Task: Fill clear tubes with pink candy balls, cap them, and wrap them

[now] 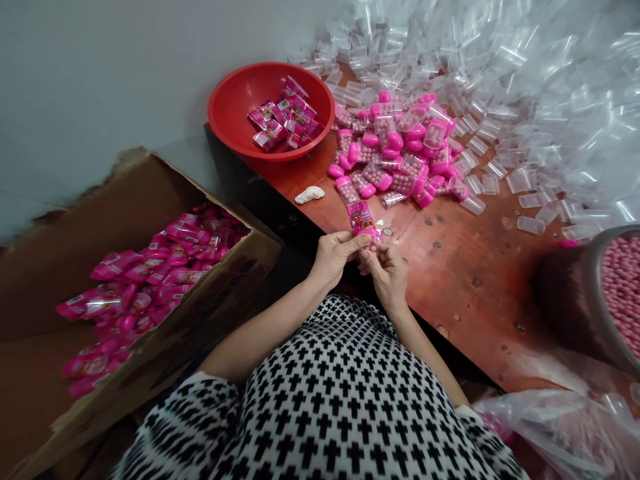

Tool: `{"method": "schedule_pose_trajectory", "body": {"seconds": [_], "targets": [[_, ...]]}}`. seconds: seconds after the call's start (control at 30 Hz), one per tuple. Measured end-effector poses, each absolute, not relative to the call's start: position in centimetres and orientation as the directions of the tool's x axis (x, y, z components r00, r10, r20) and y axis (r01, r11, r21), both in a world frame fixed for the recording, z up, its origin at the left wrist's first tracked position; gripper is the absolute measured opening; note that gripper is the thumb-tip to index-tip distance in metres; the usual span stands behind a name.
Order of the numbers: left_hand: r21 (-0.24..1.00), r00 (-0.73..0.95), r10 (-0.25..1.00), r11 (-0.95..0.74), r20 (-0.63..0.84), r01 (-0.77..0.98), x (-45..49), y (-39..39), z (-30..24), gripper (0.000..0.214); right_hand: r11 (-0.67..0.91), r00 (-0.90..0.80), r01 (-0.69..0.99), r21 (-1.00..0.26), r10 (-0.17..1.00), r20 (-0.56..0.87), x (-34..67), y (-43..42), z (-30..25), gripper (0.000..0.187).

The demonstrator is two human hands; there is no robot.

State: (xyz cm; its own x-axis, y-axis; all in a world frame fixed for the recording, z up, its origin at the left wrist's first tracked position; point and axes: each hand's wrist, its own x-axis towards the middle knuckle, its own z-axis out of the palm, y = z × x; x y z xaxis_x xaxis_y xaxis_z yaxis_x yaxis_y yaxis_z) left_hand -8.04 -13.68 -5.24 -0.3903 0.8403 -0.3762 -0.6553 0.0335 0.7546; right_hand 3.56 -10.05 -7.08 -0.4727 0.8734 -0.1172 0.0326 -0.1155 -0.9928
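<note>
Both my hands meet at the table's near edge around a small pink printed wrapper (362, 219). My left hand (336, 257) pinches its lower left side between thumb and fingers. On the other side, my right hand (387, 270) is closed at the wrapper's lower end, close to some small pink balls; exactly what its fingertips grip is partly hidden. Just beyond the wrapper lies a heap of clear tubes (413, 167) filled with pink balls and closed with bright pink caps.
A red bowl (220, 113) with printed wrappers stands at the table's back left. Left below, a cardboard box (220, 267) holds many wrapped packets (165, 263). Empty clear tubes (500, 100) cover the back right. A bucket (595, 287) of pink balls stands right; a white lump (309, 194) lies near the edge.
</note>
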Motion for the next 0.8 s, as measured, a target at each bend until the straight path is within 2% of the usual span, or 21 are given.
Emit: {"method": "schedule_pose_trajectory", "body": {"seconds": [0.17, 0.23, 0.43, 0.63, 0.7, 0.8], "targets": [[0.718, -0.271, 0.873, 0.122, -0.406, -0.685, -8.0, -14.3, -5.2, 0.041, -0.288, -0.504, -0.101, -0.952, 0.840, -0.201, 3.5, -9.9, -7.4, 0.037], [0.720, -0.267, 0.872, 0.130, -0.411, -0.682, -8.1, -14.6, -5.3, 0.042, -0.312, -0.507, -0.118, -0.943, 0.835, -0.213, 3.5, -10.0, -7.7, 0.042], [0.714, -0.381, 0.826, 0.036, -0.415, -0.700, -8.2, -14.5, -5.7, 0.045, -0.117, -0.461, 0.005, -0.993, 0.881, -0.107, 3.5, -10.3, -7.6, 0.039], [0.712, -0.252, 0.895, 0.096, -0.367, -0.696, -7.8, -14.7, -5.9, 0.048, -0.412, -0.499, -0.190, -0.891, 0.822, -0.274, 2.8, -10.3, -7.6, 0.045], [0.708, -0.236, 0.900, 0.105, -0.366, -0.698, -8.1, -14.9, -6.1, 0.045, -0.437, -0.502, -0.211, -0.874, 0.816, -0.287, 2.7, -10.3, -7.7, 0.048], [0.704, -0.300, 0.869, 0.075, -0.393, -0.706, -8.8, -15.1, -6.1, 0.040, -0.433, -0.555, -0.201, -0.879, 0.789, -0.262, 3.2, -10.4, -7.7, 0.047]]}}
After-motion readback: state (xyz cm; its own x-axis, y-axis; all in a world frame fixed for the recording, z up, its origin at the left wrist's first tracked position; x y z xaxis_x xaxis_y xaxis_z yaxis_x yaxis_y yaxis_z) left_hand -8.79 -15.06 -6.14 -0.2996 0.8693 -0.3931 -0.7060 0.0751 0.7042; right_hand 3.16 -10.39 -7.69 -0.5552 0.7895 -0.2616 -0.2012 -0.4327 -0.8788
